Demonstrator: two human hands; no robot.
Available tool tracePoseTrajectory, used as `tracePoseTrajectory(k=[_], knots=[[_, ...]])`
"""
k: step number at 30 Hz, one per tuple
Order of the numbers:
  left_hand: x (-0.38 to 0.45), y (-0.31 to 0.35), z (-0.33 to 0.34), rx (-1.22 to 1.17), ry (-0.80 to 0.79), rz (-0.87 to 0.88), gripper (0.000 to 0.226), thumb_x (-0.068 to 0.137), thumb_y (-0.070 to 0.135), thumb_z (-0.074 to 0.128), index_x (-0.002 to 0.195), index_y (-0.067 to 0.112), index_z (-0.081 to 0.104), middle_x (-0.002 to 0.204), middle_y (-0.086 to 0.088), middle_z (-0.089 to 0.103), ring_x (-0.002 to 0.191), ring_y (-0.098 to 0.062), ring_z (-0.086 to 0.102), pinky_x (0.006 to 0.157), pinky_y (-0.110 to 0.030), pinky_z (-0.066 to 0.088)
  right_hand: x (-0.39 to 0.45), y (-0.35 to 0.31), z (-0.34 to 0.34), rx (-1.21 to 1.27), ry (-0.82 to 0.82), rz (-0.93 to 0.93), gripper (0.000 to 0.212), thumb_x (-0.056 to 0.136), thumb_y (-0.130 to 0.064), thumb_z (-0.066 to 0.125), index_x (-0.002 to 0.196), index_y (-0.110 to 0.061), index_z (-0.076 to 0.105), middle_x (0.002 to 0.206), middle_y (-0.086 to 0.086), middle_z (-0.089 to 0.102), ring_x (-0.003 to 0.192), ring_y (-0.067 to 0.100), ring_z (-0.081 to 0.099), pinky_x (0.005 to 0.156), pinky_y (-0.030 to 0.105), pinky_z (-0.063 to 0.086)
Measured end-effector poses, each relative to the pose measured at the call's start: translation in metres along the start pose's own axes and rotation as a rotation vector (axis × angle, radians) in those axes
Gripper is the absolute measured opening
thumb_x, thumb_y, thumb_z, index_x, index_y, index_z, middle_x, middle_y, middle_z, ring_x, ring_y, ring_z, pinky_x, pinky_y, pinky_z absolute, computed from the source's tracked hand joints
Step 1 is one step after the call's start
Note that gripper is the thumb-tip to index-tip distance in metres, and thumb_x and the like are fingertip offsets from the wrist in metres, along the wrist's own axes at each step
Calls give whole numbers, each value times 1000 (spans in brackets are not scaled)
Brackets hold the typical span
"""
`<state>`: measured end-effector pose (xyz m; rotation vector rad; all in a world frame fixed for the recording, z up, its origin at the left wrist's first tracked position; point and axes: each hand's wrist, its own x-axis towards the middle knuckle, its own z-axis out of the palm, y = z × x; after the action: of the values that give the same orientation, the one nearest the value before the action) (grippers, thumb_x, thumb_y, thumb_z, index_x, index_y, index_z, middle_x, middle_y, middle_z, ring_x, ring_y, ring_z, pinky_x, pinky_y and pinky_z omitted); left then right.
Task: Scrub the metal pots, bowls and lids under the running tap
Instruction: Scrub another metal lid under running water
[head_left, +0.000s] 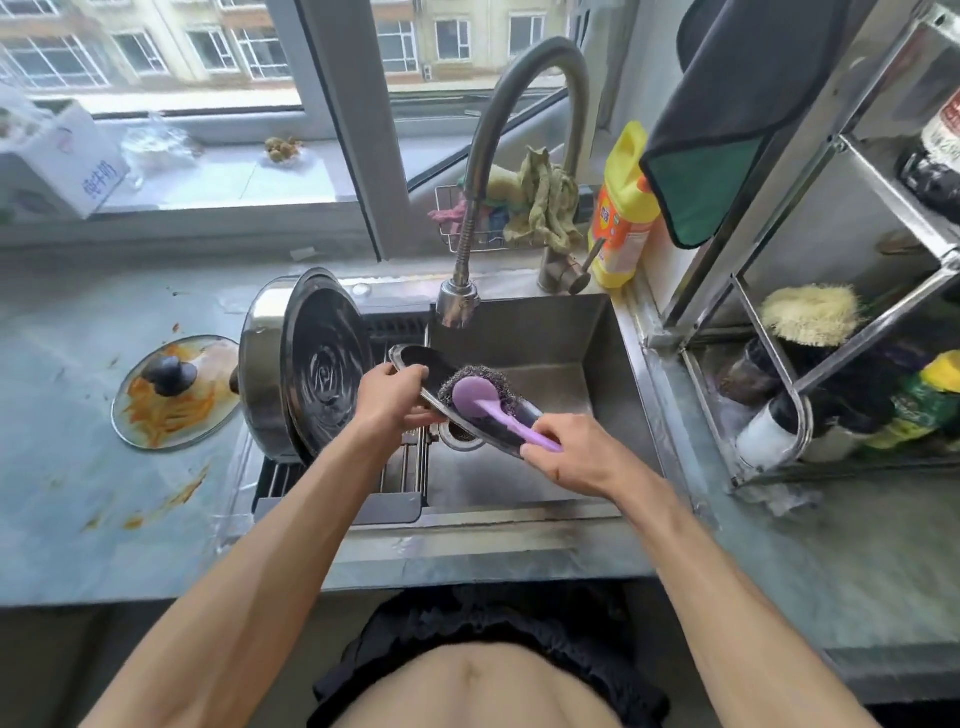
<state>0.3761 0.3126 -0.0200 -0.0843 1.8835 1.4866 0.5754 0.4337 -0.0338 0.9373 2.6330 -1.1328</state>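
Over the sink (587, 332), my left hand (392, 397) grips the rim of a shallow metal dish (423, 361), held tilted. My right hand (579, 452) holds the purple handle of a steel-wool scrubber (475, 395), whose wire head presses on the dish's dark inner face. The tap spout (457, 304) hangs just above and behind the dish; I cannot tell whether water runs. A large metal pot (306, 364) leans on its side on the drying rack at the sink's left.
A dirty glass lid (174, 389) with orange food scraps lies on the left counter. Behind the tap stand a yellow detergent bottle (623, 208) and a wire basket of cloths (540, 208). A metal shelf rack (831, 332) with bottles and brushes fills the right counter.
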Motion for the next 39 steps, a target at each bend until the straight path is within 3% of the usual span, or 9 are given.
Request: tracePoseTrajectory(k=[3, 7, 11, 16, 19, 23, 28, 31, 39], knots=[[-2, 7, -8, -15, -14, -18, 23, 97, 7, 61, 119, -1, 59, 111, -23, 71, 70, -30, 76, 63, -41, 65, -2, -19, 0, -79, 5, -83, 50, 75, -64, 70, 88, -17, 60, 81, 2, 64, 70, 18, 59, 64, 34, 47], [-14, 20, -18, 44, -80, -19, 22, 101, 16, 61, 116, 0, 61, 114, -25, 68, 81, -35, 77, 67, -39, 65, 3, -44, 8, -390, 95, -236, 43, 88, -30, 62, 126, -18, 46, 105, 13, 67, 97, 40, 62, 74, 41, 50], [-28, 41, -39, 293, -138, 142, 35, 106, 32, 53, 123, 3, 63, 107, -16, 66, 88, -30, 76, 77, -35, 64, 4, -66, 10, -280, 126, -222, 50, 92, -28, 58, 140, -25, 43, 117, 13, 67, 106, 38, 61, 80, 40, 49], [-44, 69, -96, 661, -17, 630, 29, 102, 28, 60, 124, 10, 67, 103, -2, 71, 86, -12, 69, 73, -29, 59, 2, -112, 5, -166, 180, -219, 24, 90, -24, 60, 112, -22, 50, 100, 12, 70, 93, 36, 64, 78, 42, 53], [-33, 78, -136, 784, 107, 792, 27, 98, 21, 62, 123, 12, 70, 115, -10, 72, 101, -24, 68, 90, -42, 58, 4, -149, -3, -123, 248, -214, 22, 91, -22, 60, 110, -13, 55, 99, 15, 68, 90, 36, 63, 79, 42, 53], [-20, 79, -158, 1055, 64, 785, 37, 97, 13, 60, 133, 7, 65, 133, -17, 63, 131, -37, 51, 115, -50, 39, 15, -192, -15, -28, 326, -204, 13, 90, -19, 61, 101, -13, 60, 92, 9, 67, 85, 27, 61, 74, 33, 48], [-5, 72, -169, 1018, -73, 757, 39, 100, 18, 56, 139, 12, 60, 129, -8, 61, 115, -30, 60, 105, -54, 50, 33, -229, -15, 147, 355, -144, 11, 87, -17, 62, 96, -12, 65, 88, 5, 67, 79, 19, 62, 63, 26, 45], [4, 67, -174, 983, -70, 752, 44, 98, 24, 58, 142, 20, 58, 144, -8, 55, 133, -30, 51, 110, -55, 46, 48, -234, -3, 177, 351, -75, 13, 85, -17, 62, 94, -9, 65, 88, 5, 67, 79, 20, 61, 60, 25, 42], [11, 57, -184, 859, -71, 778, 46, 99, 20, 63, 144, 11, 57, 156, -10, 47, 147, -25, 37, 122, -33, 26, 76, -229, 40, 172, 291, 59, 10, 87, -19, 59, 92, -10, 57, 96, 7, 63, 86, 26, 57, 72, 28, 38]])
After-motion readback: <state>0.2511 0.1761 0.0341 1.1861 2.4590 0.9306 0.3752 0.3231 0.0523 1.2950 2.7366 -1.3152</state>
